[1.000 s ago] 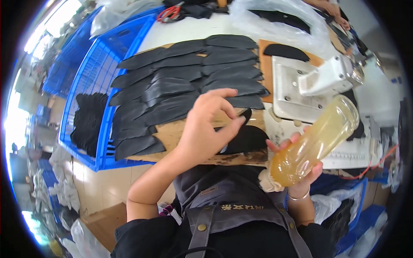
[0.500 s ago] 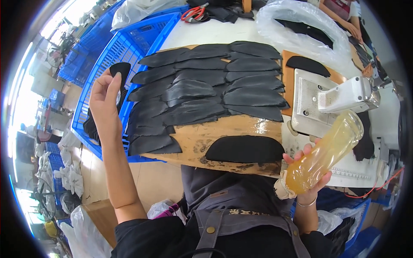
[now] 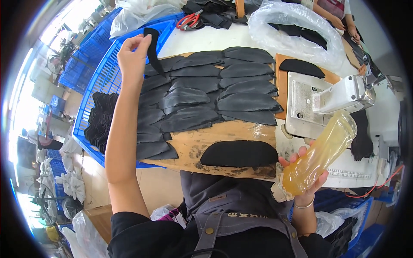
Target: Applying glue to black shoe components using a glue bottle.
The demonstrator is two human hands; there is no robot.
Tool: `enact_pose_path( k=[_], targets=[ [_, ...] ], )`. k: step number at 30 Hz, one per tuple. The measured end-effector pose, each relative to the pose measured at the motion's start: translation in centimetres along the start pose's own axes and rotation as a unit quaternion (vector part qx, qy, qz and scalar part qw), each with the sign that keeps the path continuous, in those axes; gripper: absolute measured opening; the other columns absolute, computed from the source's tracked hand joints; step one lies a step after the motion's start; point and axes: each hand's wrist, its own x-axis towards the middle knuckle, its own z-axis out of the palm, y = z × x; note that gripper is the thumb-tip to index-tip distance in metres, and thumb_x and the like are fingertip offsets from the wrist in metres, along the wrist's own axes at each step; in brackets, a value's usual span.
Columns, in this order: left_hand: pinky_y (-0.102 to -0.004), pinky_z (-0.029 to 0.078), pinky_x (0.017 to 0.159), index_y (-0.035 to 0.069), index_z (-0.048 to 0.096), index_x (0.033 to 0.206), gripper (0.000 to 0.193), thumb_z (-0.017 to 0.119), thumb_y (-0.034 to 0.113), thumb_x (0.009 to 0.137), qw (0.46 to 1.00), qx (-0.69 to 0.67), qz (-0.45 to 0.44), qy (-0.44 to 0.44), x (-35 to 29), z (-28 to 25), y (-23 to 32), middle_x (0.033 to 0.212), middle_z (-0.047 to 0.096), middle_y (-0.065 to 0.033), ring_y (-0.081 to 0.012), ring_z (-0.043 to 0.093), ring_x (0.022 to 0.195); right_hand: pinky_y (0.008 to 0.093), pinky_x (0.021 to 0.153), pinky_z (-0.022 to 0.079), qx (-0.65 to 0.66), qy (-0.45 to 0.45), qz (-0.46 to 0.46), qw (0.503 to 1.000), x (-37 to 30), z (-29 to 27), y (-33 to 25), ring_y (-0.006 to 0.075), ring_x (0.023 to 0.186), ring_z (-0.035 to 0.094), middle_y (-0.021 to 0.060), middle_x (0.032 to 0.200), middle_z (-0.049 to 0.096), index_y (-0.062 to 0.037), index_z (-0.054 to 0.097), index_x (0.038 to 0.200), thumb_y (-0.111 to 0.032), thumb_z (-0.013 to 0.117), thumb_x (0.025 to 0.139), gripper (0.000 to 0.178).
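Pinched between the thumb and fingers of my left hand is a curved black fabric piece, hanging down over the far left of the board. In my right hand is a clear plastic bottle of yellowish liquid, tilted, its wrapped pale mouth pointing low and left. Rows of overlapping dark, partly glossy pieces cover most of the brown board. One matte black half-moon piece lies apart from them on the board's near edge, left of the bottle mouth.
At left, a blue crate holds a wavy stack of black pieces. A white sewing machine stands right of the board, a black pad behind it. Red-handled scissors and a clear plastic bag lie behind; another person's hands show far right.
My left hand has moved from over the crate, far and to the right, carrying the black piece toward the board's far left corner. The bottle stays nearly where it was.
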Motion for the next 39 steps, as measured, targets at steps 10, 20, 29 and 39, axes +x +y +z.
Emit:
enact_pose_path(
  k=[10,20,29,39],
  targets=[
    [-0.0412,0.035,0.092,0.009,0.061,0.07,0.013,0.07,0.017,0.069,0.947,0.222,0.178,-0.15,-7.5,7.9,-2.2,0.112,0.056,-0.0111,-0.0284,0.046,0.113,0.0525,0.097,0.043,0.004,0.014,-0.002,1.0,0.0,-0.1,0.0,0.0227,0.102,0.053,0.0083,0.112,0.043,-0.0111,0.021,0.139,-0.055,0.054,0.085,0.077],
    [-0.0435,0.036,0.093,0.009,0.062,0.072,0.017,0.073,0.022,0.07,0.892,0.264,0.201,-0.306,-7.5,6.9,-2.2,0.115,0.056,-0.0092,-0.0285,0.046,0.115,0.0529,0.096,0.043,0.01,0.02,0.002,1.0,0.0,-0.1,0.0,0.023,0.101,0.053,0.0084,0.111,0.044,-0.0113,0.021,0.138,-0.055,0.053,0.085,0.077],
    [-0.0421,0.037,0.093,0.009,0.06,0.079,0.024,0.076,0.025,0.068,0.903,0.254,0.189,-0.291,-7.4,6.6,-1.7,0.111,0.056,-0.0097,-0.029,0.047,0.112,0.0521,0.095,0.045,-0.002,0.029,0.008,1.0,0.1,-0.3,-0.1,0.0233,0.101,0.053,0.0079,0.111,0.044,-0.011,0.022,0.138,-0.055,0.055,0.084,0.077],
    [-0.0405,0.038,0.094,0.007,0.064,0.075,0.01,0.069,0.014,0.07,0.89,0.249,0.207,-0.321,-7.2,6.8,-1.5,0.116,0.057,-0.0116,-0.0304,0.048,0.113,0.0513,0.093,0.045,0.015,0.027,0.018,0.999,0.0,-1.2,-0.1,0.0263,0.103,0.054,0.0095,0.112,0.046,-0.0091,0.026,0.136,-0.051,0.06,0.082,0.076]
  ],
)
